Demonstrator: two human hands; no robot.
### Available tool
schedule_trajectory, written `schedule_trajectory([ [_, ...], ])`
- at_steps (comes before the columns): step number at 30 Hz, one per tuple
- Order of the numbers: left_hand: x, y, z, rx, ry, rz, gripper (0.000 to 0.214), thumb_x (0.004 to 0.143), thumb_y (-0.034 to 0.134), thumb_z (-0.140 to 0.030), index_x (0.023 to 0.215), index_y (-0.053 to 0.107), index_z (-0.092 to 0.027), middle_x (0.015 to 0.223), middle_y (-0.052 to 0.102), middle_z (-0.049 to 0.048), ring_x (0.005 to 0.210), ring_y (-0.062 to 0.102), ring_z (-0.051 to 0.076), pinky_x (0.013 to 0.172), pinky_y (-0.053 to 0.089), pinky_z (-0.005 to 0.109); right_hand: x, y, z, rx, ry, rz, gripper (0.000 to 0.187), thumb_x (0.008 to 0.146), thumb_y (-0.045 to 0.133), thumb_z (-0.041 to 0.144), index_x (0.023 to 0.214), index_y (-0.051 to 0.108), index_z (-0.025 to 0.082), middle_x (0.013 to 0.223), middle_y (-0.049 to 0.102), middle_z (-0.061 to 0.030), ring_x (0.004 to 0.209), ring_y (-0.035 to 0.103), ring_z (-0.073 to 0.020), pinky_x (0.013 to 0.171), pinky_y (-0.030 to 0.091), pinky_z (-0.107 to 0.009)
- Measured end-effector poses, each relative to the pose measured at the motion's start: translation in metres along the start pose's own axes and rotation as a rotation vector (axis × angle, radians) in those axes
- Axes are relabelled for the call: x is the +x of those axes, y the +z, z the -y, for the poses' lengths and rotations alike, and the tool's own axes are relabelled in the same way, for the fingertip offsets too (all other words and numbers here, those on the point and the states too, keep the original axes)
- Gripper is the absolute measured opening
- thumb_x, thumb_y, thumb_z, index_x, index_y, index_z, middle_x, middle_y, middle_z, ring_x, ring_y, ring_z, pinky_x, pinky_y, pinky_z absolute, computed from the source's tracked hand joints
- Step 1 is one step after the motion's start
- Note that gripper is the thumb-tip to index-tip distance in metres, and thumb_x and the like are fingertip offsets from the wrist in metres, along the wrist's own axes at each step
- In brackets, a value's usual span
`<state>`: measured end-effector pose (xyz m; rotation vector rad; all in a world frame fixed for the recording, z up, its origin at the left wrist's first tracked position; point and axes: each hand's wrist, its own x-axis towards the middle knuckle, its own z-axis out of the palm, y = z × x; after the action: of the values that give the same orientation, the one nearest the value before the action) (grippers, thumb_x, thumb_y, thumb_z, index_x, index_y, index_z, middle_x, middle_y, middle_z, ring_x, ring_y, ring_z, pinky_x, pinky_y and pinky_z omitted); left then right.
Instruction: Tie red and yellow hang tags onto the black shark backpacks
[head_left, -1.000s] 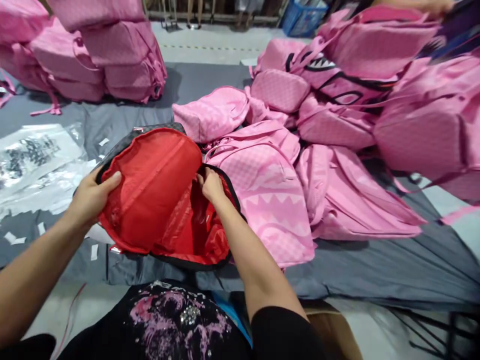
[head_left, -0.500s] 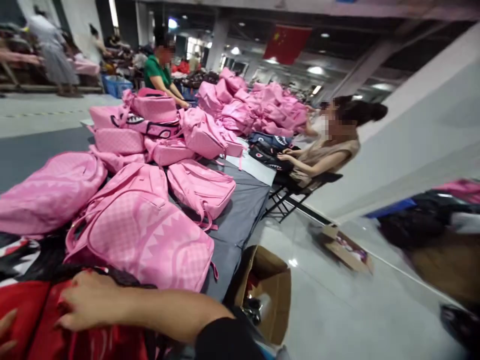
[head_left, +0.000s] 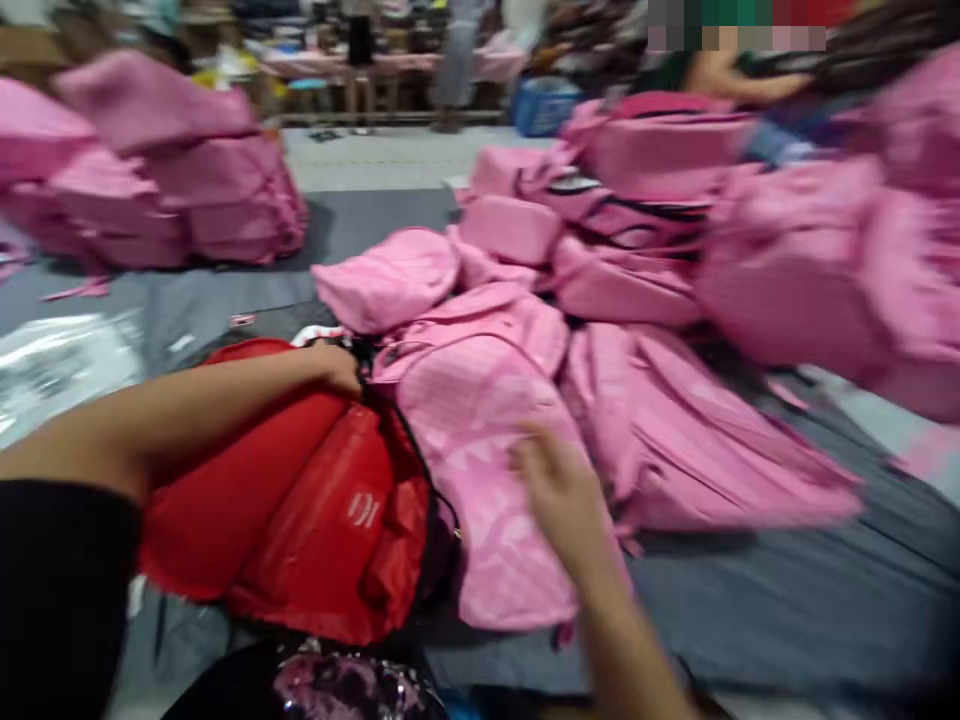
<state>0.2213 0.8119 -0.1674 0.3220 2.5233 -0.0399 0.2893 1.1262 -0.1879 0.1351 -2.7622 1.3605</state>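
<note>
An unzipped backpack with a red lining (head_left: 300, 510) and dark outer edges lies before me on the grey-covered table. My left hand (head_left: 336, 366) is closed on its far top edge, the fingertips partly hidden by the dark fabric. My right hand (head_left: 559, 490) hangs over a pink backpack (head_left: 487, 410) with a shark-mouth print, just right of the red lining. Motion smears its fingers, so I cannot tell whether they are apart or touch the pink fabric. A second pink backpack (head_left: 697, 440) lies further right, straps up.
More pink backpacks (head_left: 652, 160) are heaped behind, with another stack (head_left: 172, 170) at the far left. Clear plastic wrap (head_left: 67, 365) lies left on the table (head_left: 750, 600). Across the table, a co-worker's arm (head_left: 742, 80) reaches over things. A blue bin (head_left: 547, 105) stands beyond.
My view has swung left. My right hand has left the red lining and moved over the pink backpack. My left hand, barely visible before, is now at the red-lined backpack's top edge.
</note>
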Motion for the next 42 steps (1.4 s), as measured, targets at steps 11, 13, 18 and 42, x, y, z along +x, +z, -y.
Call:
schedule_trajectory([
  [11,0.015,0.035,0.052,0.007,0.042,-0.022,0.053,0.076,0.054,-0.053,0.107,0.075,-0.015,0.105,0.074,0.0153,0.095,0.068,0.028,0.079,0.049,0.032,-0.003,0.227,0.031,0.046,-0.005,0.278,0.044,0.089,0.045,0.026,0.125,0.060,0.008,0.123,0.065,-0.0218,0.116,0.061,-0.0303,0.104,0.047,-0.046],
  [13,0.009,0.036,0.053,-0.015,0.066,-0.055,0.054,0.076,0.054,-0.054,0.104,0.076,-0.014,0.099,0.075,0.0171,0.090,0.069,0.030,0.074,0.050,0.033,0.007,0.226,0.029,0.100,-0.025,0.320,0.046,0.088,0.046,0.035,0.124,0.062,0.011,0.123,0.067,-0.0185,0.116,0.061,-0.0298,0.104,0.046,-0.046],
  [18,0.006,0.043,0.045,-0.160,0.186,-0.007,0.053,0.072,0.066,-0.050,0.106,0.077,-0.011,0.104,0.074,0.0213,0.096,0.070,0.032,0.074,0.053,0.037,0.015,0.239,0.023,-0.033,0.039,0.431,0.057,0.077,0.047,0.055,0.109,0.067,0.013,0.118,0.068,-0.0228,0.114,0.062,-0.0377,0.097,0.050,-0.049],
  [42,-0.011,0.067,0.054,-0.083,0.089,0.004,0.051,0.071,0.060,-0.038,0.115,0.070,-0.014,0.106,0.072,0.0191,0.098,0.068,0.034,0.081,0.052,0.039,-0.074,0.239,0.033,-0.325,-0.409,0.393,0.055,0.085,0.032,0.003,0.135,0.055,0.009,0.116,0.061,-0.0185,0.110,0.056,-0.0297,0.100,0.050,-0.049],
])
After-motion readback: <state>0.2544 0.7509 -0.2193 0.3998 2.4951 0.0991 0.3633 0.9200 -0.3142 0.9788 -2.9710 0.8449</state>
